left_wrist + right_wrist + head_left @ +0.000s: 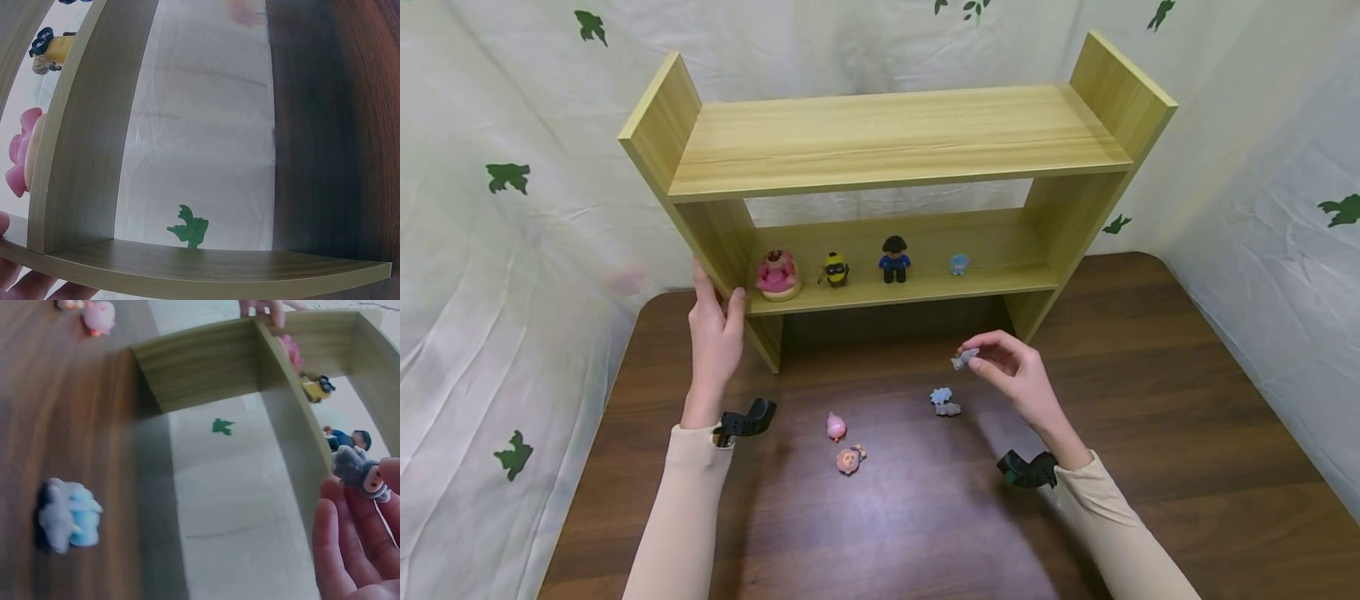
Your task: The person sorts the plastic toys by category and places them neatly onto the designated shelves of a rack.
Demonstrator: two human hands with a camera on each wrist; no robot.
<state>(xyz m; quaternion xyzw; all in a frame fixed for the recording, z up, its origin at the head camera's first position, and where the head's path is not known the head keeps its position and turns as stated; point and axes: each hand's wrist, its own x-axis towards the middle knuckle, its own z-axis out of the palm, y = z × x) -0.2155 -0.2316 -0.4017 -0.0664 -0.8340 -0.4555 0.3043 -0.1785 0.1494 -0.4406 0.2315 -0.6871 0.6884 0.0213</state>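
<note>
So the right hand (1021, 377) had a little fuzzy grey animal figure (353, 467) pinched, out front of the yellowish wooden two-tier shelf's right half (880, 137); left hand (715, 340) gripped its left side.

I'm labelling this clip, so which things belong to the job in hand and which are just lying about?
Seemingly in the job:
grey toy, pinched in the right hand
shelf, gripped by the left hand
pink figure, yellow figure, doll and small blue figure, on the shelf

Lying on the table, possibly for later:
pink toy, orange toy, blue toy, other grey toy
</note>
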